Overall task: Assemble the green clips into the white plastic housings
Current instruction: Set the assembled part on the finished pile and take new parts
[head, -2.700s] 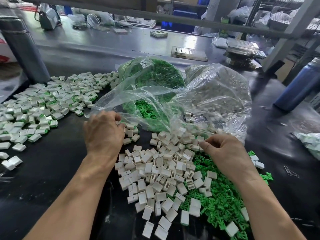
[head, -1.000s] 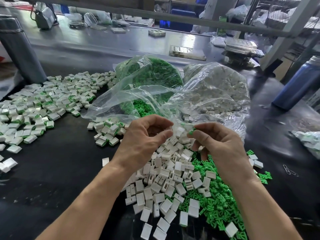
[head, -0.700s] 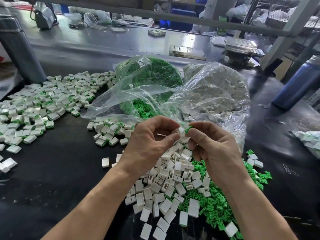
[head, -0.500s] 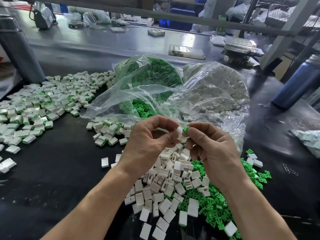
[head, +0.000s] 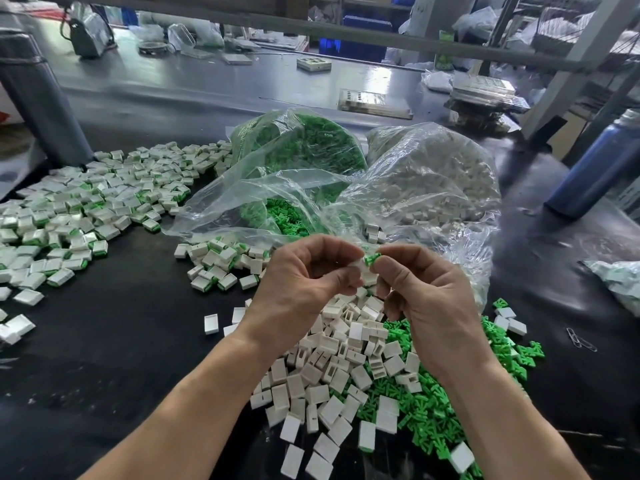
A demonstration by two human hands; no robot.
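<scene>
- Two bare hands meet above the black worktop [head: 104,341]: the left hand [head: 304,282] pinches a small white plastic housing [head: 356,266] between thumb and fingertips, and the right hand [head: 426,292] pinches a small green plastic clip [head: 372,259] at the housing's mouth, the clip touching it and partly showing.
- Judging by that, one clip is on the point of being pushed home; it does not look fully seated yet.
- Many finished pieces already lie done: a broad spread of white housings with green showing at their edges [head: 86,209] covers the left of the worktop, far too many to count, and a smaller cluster of finished pieces [head: 218,265], perhaps two dozen, sits just left of the left hand.
- Plenty is left: a heap of empty white housings [head: 332,368] lies under and between the wrists, dozens at least, beside a heap of loose green clips [head: 433,410] under the right forearm, also beyond counting.
- Two clear plastic bags stand behind the hands, the bag of green clips [head: 301,147] and the bag of white housings [head: 433,174], both still well filled.
- My judgement: the job is well under way but nowhere near its end, given the stock in the bags.
- One blue cylindrical bottle [head: 595,168] stands at the far right, and a couple of metal paper clips [head: 581,341] lie near the green heap.
</scene>
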